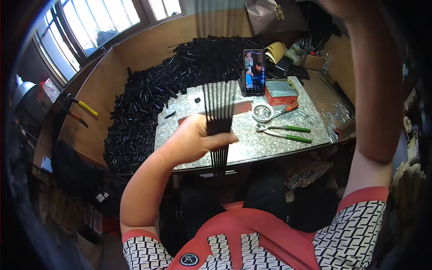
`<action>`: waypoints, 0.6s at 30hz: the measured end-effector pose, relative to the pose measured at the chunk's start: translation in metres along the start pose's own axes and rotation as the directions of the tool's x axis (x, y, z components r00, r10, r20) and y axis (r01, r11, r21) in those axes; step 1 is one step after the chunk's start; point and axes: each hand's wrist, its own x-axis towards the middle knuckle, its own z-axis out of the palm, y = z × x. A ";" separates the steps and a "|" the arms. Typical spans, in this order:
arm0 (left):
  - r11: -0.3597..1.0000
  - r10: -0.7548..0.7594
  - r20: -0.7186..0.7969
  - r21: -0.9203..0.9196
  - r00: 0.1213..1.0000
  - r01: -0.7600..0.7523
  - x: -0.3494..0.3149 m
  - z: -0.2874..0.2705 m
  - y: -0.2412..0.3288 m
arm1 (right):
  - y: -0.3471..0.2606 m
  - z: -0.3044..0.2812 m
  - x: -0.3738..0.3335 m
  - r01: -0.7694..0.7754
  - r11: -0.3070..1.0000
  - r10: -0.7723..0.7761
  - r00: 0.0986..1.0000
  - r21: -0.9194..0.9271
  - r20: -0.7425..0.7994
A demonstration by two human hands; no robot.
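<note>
My left hand (191, 137) is closed round a bundle of thin dark rods (219, 101), its thumb pressed across their front. They stand upright over the near middle of a speckled stone slab (189, 157), their lower ends dropping past its front edge. Their upper parts look blurred and run toward the top of the picture. My right arm is raised high on the right. Only the blurred lower part of my right hand (346, 9) shows at the top edge, so its fingers are hidden. Behind the left hand, a flat reddish-brown strip (243, 108) lies on the slab.
Small black tubular parts (139, 99) form a large heap at the left and back. Right of the rods are a propped phone (254, 74), a red box (281, 96), a white bowl (262, 112), an orange-handled tool (291, 107) and green-handled pliers (288, 133). Yellow-handled pliers (85, 107) hang left.
</note>
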 end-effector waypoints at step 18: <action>0.501 -0.497 -0.560 -0.809 0.663 -0.308 -0.036 0.067 -0.140 | -0.008 0.269 -0.279 -0.416 -0.558 0.497 0.525 0.718 0.691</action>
